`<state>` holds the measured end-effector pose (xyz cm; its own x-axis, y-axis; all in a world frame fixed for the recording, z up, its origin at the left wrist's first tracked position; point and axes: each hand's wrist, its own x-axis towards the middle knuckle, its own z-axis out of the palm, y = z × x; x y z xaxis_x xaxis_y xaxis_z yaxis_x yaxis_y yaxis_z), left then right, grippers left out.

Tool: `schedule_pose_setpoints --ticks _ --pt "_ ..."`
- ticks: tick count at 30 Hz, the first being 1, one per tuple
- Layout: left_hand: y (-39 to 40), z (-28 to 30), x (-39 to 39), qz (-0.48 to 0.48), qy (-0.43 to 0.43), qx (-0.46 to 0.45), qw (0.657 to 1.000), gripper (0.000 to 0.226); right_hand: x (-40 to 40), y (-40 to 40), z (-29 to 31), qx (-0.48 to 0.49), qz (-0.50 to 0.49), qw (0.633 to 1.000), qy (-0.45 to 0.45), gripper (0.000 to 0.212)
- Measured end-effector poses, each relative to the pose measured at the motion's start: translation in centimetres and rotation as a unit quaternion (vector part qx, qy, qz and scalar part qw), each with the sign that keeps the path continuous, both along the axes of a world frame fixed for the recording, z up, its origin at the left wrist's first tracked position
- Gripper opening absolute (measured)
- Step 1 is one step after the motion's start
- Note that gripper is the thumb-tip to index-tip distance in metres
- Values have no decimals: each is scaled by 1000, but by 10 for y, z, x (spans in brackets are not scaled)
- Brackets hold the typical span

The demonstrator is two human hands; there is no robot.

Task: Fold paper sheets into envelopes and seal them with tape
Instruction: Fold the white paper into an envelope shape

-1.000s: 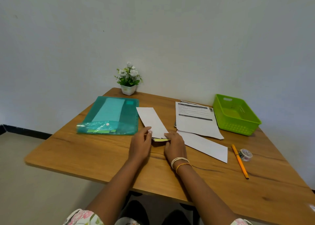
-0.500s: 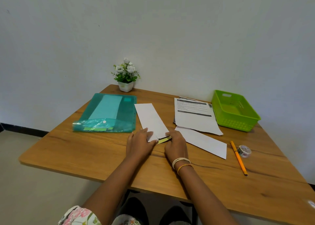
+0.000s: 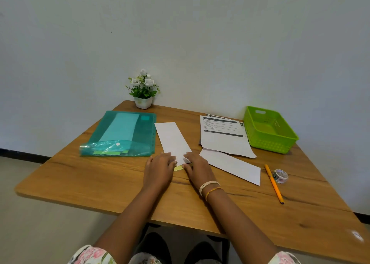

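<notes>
Head view, left to right, with positions given relative to the folded paper strip [image 3: 173, 139] at table centre. Left of it lies a teal plastic folder [image 3: 122, 134]. The left hand [image 3: 160, 168] and right hand [image 3: 197, 169] rest flat, fingers extended, pressing the strip's near end; neither grasps anything. A small yellow piece [image 3: 178, 168] shows between them. Right of the strip: a second folded sheet [image 3: 232, 166], then the tape roll [image 3: 280, 176]. Step, as judged: creasing the near fold. The next move probably calls for reaching right for the tape.
</notes>
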<state>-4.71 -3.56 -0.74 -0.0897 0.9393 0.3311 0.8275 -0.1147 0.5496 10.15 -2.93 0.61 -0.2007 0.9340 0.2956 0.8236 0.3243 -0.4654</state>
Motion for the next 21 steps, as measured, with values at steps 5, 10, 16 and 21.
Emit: schedule_pose_setpoints --ticks 5,10,16,21 --pt "-6 5 2 -8 -18 14 1000 22 7 15 17 -28 36 996 -76 30" --pt "-6 4 1 -25 -10 0 1000 38 9 16 15 13 51 993 -104 25" --pt "-7 5 2 -31 -24 30 999 41 8 12 1 91 10 996 -22 20" --pt "-10 6 4 -15 -15 56 998 31 4 10 3 123 -9 991 45 16"
